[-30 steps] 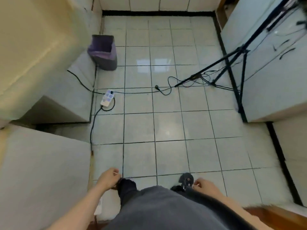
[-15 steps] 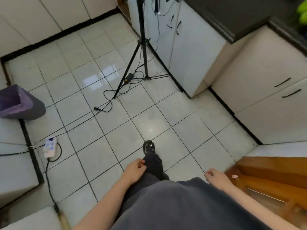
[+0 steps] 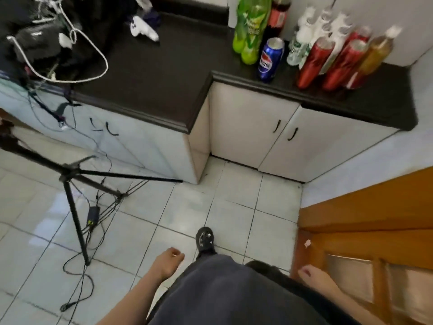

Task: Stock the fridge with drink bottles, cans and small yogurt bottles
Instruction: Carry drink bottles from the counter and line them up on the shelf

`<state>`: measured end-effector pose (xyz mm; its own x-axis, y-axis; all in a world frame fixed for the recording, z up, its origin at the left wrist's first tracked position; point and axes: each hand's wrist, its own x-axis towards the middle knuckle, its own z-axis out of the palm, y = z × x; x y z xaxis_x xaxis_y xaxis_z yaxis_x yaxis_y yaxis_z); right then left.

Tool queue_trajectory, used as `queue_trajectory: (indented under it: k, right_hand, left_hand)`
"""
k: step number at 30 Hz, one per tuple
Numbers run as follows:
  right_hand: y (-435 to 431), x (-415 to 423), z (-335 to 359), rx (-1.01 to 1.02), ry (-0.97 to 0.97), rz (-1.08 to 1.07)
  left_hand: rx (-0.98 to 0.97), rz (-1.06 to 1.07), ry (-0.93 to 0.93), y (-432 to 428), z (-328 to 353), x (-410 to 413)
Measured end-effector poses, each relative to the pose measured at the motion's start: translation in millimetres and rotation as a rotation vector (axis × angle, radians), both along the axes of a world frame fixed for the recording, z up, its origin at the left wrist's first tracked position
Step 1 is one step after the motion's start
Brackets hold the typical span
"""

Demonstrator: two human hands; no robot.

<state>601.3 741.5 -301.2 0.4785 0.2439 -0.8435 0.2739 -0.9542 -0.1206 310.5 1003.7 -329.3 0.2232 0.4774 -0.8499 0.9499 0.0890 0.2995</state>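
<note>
On the black countertop [image 3: 164,73] at the upper right stand the drinks: two green bottles [image 3: 249,31], a dark cola bottle [image 3: 277,17], a blue can [image 3: 270,58], several white-capped clear bottles [image 3: 307,36], red cans [image 3: 315,63] and an amber bottle [image 3: 377,55]. My left hand [image 3: 168,261] hangs low beside my hip with loosely curled fingers, holding nothing. My right hand [image 3: 314,277] hangs at my right side, also empty. Both are far below and in front of the drinks. No fridge is in view.
A black tripod [image 3: 72,184] with trailing cables stands on the tiled floor at the left. White cabinet doors [image 3: 255,127] sit under the counter. A wooden door [image 3: 365,231] is at the right. Dark bags and a white cord [image 3: 70,43] lie on the counter's left end.
The view has swung right from the floor and bin to the counter, bringing the drinks into sight. Both hands stay hanging at my sides, empty.
</note>
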Motion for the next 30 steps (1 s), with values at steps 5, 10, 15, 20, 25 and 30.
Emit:
queue_trajectory:
  k: [5, 10, 15, 20, 25, 30]
  right_hand:
    - [82, 43, 16, 0.231, 0.008, -0.202]
    - [133, 82, 1, 0.221, 0.050, -0.117]
    - [198, 160, -1, 0.195, 0.031, 0.039]
    - [297, 257, 57, 0.524, -0.147, 0.160]
    - [387, 318, 134, 0.997, -0.183, 0.143]
    - [456, 349, 188, 1.320, -0.277, 0.078]
  left_hand:
    - [0.094, -0.050, -0.030, 110, 18, 81]
    - [0.066, 0.058, -0.129, 164, 22, 167]
    - [0.008, 0.013, -0.119, 173, 12, 238]
    - [0.101, -0.037, -0.155, 196, 33, 312]
    - [0.421, -0.036, -0.443, 248, 97, 400]
    - [0.738, 0.237, -0.812, 297, 163, 461]
